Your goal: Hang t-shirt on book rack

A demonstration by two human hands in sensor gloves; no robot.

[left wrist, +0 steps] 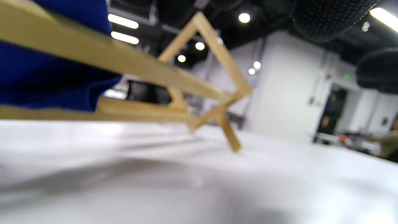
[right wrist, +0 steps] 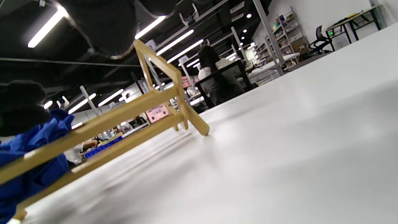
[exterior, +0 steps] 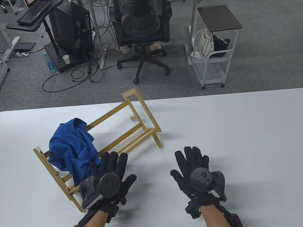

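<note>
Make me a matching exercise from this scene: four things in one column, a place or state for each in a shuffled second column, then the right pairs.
1. t-shirt
2. book rack
3. left hand
4. right hand

A. fingers spread, on the bare table away from the rack
B. blue, draped over the rails
C. wooden, standing on the white table
D. fingers spread, by the near rail and hanging cloth

Pairs: 1-B, 2-C, 3-D, 4-A
</note>
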